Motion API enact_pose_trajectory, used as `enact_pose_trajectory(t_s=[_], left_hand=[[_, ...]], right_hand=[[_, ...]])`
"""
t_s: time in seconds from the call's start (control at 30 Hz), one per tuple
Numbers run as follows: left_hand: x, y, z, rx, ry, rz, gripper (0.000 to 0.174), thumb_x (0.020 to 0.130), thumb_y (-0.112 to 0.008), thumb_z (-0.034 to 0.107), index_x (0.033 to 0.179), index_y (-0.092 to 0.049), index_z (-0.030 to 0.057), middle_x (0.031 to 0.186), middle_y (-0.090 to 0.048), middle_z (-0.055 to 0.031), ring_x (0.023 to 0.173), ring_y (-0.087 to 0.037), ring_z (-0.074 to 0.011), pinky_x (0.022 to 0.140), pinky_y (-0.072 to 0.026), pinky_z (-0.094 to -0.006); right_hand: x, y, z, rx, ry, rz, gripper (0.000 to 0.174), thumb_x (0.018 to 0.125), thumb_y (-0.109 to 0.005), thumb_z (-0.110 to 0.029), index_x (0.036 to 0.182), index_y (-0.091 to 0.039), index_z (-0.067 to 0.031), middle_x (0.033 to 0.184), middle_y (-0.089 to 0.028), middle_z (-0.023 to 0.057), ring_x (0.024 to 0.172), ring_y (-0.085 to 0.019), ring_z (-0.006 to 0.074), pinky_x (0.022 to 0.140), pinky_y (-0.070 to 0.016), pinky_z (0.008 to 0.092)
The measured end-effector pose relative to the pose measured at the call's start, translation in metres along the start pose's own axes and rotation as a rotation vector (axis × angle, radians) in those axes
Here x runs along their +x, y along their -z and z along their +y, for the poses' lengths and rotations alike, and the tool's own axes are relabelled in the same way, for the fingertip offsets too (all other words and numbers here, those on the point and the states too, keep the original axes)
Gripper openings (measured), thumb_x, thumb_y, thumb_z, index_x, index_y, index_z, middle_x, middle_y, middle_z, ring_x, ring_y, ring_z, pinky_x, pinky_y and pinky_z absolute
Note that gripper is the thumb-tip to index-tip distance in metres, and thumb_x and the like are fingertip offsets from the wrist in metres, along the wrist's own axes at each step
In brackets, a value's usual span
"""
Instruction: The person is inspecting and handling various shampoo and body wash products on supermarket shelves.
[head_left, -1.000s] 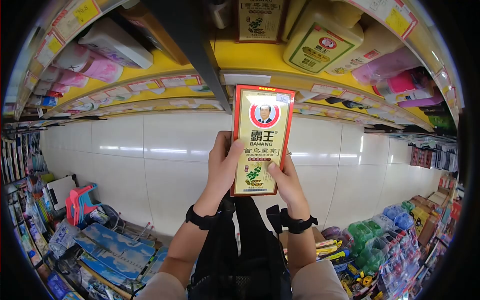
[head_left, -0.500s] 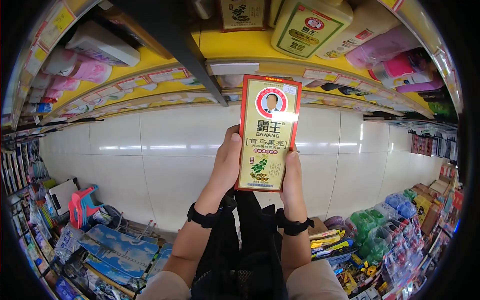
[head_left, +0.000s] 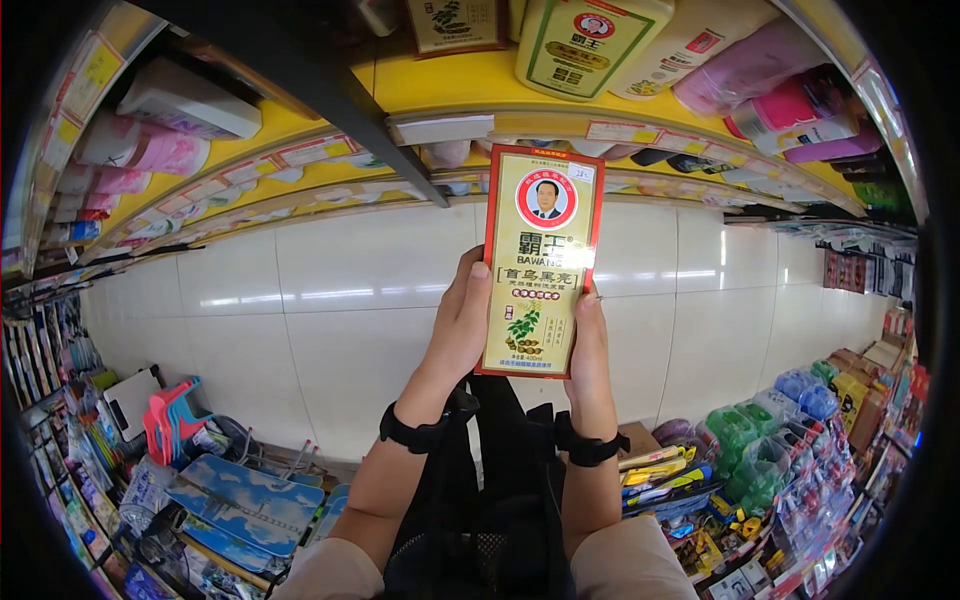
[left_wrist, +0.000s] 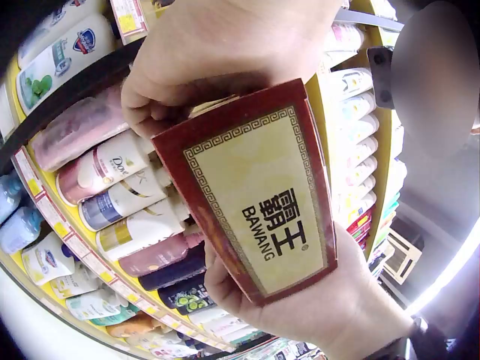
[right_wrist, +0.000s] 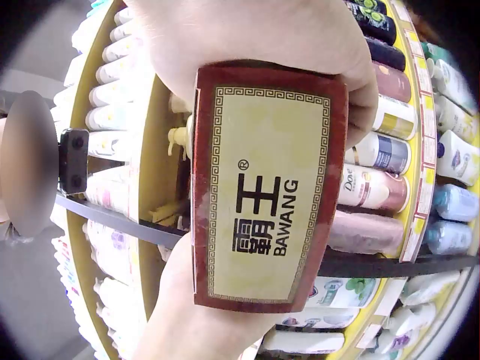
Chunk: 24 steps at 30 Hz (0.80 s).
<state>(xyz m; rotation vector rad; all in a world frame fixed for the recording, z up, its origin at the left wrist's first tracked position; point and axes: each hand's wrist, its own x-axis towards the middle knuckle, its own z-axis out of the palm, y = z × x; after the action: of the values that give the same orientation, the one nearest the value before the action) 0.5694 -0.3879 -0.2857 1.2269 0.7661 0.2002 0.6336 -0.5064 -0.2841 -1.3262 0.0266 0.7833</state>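
Observation:
A red and pale gold box (head_left: pixel 540 262) with a portrait and Chinese print is held upright in front of the body, its printed face toward the head camera. The left hand (head_left: pixel 462 318) grips its left edge, thumb along the side. On the opposite edge the right hand (head_left: pixel 590 345) holds it, thumb at the lower side. Both wrist views show the box's small end panel (left_wrist: pixel 259 206), (right_wrist: pixel 262 187) between the two hands; the fingers behind the box are partly hidden in the head view.
Yellow shelves (head_left: pixel 400 90) with bottles, including a pale green bottle (head_left: pixel 590 50), curve across the top. A dark shelf post (head_left: pixel 330 90) crosses them. Pale floor tiles (head_left: pixel 330 350) lie below. Folded blue tables (head_left: pixel 245 500) stand lower left, green bottles (head_left: pixel 735 430) lower right.
The box has shifted slightly right and up in the head view and its tilt has changed a little. The right thumb has moved from the box's front to its edge. The shelves have shifted left.

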Motion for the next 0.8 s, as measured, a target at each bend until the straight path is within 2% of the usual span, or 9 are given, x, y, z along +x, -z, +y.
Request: enact_pose_trajectory(t_s=[0.37, 0.47, 0.53, 0.57, 0.63, 0.8], left_hand=[[-0.002, -0.001, 0.003, 0.049, 0.004, -0.005, 0.054, 0.091, -0.025, 0.043, 0.118, -0.037, -0.0021, 0.107, -0.051, -0.0200, 0.101, -0.049, -0.0244, 0.087, -0.0356, -0.0312], [-0.005, 0.003, 0.001, 0.074, 0.010, -0.009, 0.053, 0.091, -0.026, 0.041, 0.119, -0.036, -0.0029, 0.108, -0.051, -0.0205, 0.101, -0.049, -0.0256, 0.087, -0.0355, -0.0314], [-0.006, 0.008, 0.000, 0.149, -0.069, 0.004, 0.051, 0.091, -0.028, 0.038, 0.119, -0.036, -0.0038, 0.109, -0.051, -0.0207, 0.102, -0.049, -0.0264, 0.088, -0.0354, -0.0316], [-0.008, 0.011, 0.001, 0.146, -0.078, 0.009, 0.051, 0.091, -0.028, 0.038, 0.119, -0.036, -0.0038, 0.109, -0.051, -0.0207, 0.102, -0.049, -0.0264, 0.088, -0.0354, -0.0316], [-0.011, 0.018, 0.004, 0.142, -0.083, -0.015, 0.049, 0.090, -0.032, 0.035, 0.120, -0.036, -0.0043, 0.110, -0.050, -0.0207, 0.103, -0.049, -0.0268, 0.088, -0.0354, -0.0317], [-0.010, 0.031, 0.000, 0.165, -0.194, 0.020, 0.049, 0.090, -0.034, 0.034, 0.120, -0.036, -0.0045, 0.111, -0.050, -0.0205, 0.103, -0.049, -0.0268, 0.088, -0.0358, -0.0318]], right_hand=[[-0.003, 0.002, 0.002, -0.004, -0.003, 0.027, 0.056, 0.089, -0.038, -0.039, 0.127, -0.031, 0.0018, 0.118, -0.044, 0.0133, 0.107, -0.042, 0.0166, 0.091, -0.0335, 0.0274], [-0.006, 0.001, 0.001, 0.017, -0.016, 0.024, 0.050, 0.089, -0.040, -0.031, 0.126, -0.032, 0.0019, 0.118, -0.045, 0.0131, 0.106, -0.043, 0.0156, 0.090, -0.0343, 0.0268], [-0.008, -0.001, -0.001, -0.075, 0.012, 0.017, 0.044, 0.088, -0.042, -0.019, 0.125, -0.033, 0.0018, 0.113, -0.048, 0.0119, 0.102, -0.046, 0.0144, 0.087, -0.0370, 0.0258], [-0.008, -0.002, -0.002, -0.078, 0.019, 0.009, 0.044, 0.088, -0.042, -0.019, 0.125, -0.033, 0.0018, 0.113, -0.048, 0.0119, 0.102, -0.046, 0.0144, 0.087, -0.0370, 0.0258], [-0.009, -0.002, -0.001, -0.031, 0.001, -0.043, 0.044, 0.084, -0.047, -0.010, 0.124, -0.035, 0.0018, 0.109, -0.051, 0.0100, 0.098, -0.049, 0.0129, 0.084, -0.0392, 0.0253], [0.000, -0.003, -0.001, -0.123, 0.000, -0.168, 0.047, 0.080, -0.054, -0.008, 0.123, -0.036, 0.0016, 0.106, -0.053, 0.0079, 0.096, -0.050, 0.0121, 0.083, -0.0399, 0.0254]])
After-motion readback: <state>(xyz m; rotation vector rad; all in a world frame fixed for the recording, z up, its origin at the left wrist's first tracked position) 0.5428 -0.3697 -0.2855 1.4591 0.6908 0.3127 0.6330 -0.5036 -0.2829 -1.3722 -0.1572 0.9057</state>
